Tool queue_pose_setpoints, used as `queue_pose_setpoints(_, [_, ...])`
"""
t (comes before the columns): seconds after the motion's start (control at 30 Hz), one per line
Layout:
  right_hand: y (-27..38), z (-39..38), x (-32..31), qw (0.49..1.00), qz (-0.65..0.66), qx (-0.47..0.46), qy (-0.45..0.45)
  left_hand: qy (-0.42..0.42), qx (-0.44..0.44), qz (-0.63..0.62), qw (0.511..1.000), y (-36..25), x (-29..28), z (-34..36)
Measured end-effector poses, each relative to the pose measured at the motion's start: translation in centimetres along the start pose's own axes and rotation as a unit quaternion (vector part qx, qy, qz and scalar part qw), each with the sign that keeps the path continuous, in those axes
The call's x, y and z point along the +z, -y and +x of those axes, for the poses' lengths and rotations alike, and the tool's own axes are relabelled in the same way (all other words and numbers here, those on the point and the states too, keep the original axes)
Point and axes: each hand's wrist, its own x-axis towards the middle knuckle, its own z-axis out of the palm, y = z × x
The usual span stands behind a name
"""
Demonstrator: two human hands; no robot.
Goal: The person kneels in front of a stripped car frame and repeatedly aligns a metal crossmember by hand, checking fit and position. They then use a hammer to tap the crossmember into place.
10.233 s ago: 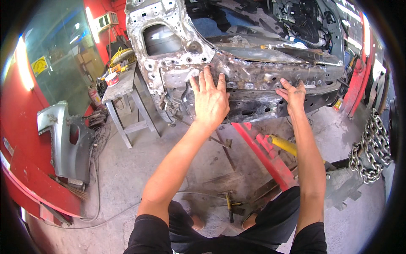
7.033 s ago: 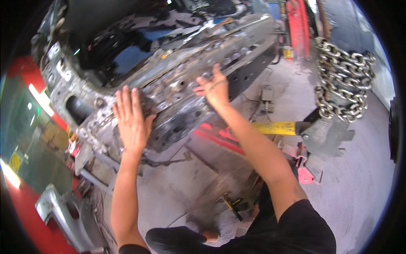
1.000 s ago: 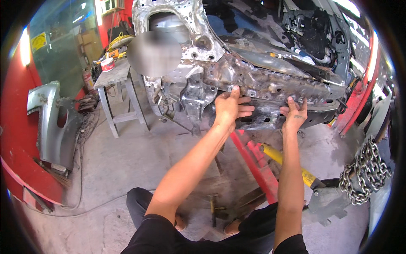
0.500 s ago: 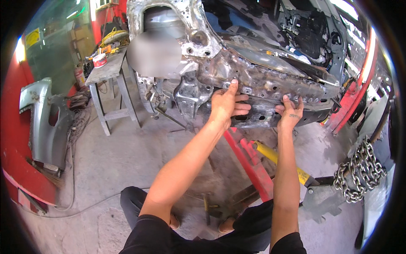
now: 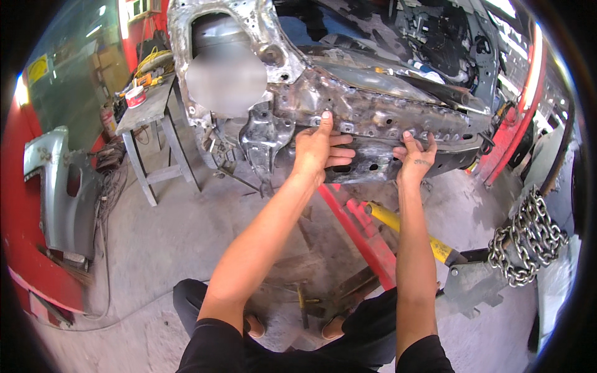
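Observation:
A bare, scuffed metal car sill [image 5: 367,112] runs across the upper middle, with a row of round holes and spot marks. Below it lies a darker lower panel [image 5: 367,155] with oval holes. My left hand [image 5: 316,149] presses against both, its thumb up on the sill's flange and its fingers spread flat over the lower panel. Farther right, my right hand [image 5: 415,163] is turned up, fingers apart, tips touching the seam between sill and panel. A bent metal bracket [image 5: 264,140] hangs left of my left hand. Behind the hands, part of the lower panel is hidden.
A red beam [image 5: 360,236] and a yellow cylinder [image 5: 407,230] stand beneath the car. Chain [image 5: 528,242] is wound at right. On the left are a grey workbench [image 5: 149,112] and a silver fender [image 5: 59,193]. A hammer [image 5: 303,304] lies between my feet. A blurred patch hides some bodywork.
The whole view has shifted a little, so the car and both hands sit slightly farther left and higher. Against the sill and panel, my hands keep about the same places.

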Motion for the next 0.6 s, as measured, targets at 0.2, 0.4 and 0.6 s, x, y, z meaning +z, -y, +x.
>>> queue_pose_setpoints(0.2, [0.34, -0.22, -0.12, 1.0, 0.01, -0.001, 0.003, 0.013, -0.007, 0.016, 1.0, -0.37, 0.26, -0.02])
queue_pose_setpoints(0.4, [0.38, -0.27, -0.08, 1.0, 0.013, 0.006, 0.005, 0.032, -0.003, 0.038, 0.999, -0.16, -0.08, 0.63])
queue_pose_setpoints(0.6, [0.28, -0.4, -0.2, 0.999, 0.028, 0.007, 0.015, -0.009, 0.01, 0.052, 0.999, 0.42, 0.35, 0.64])
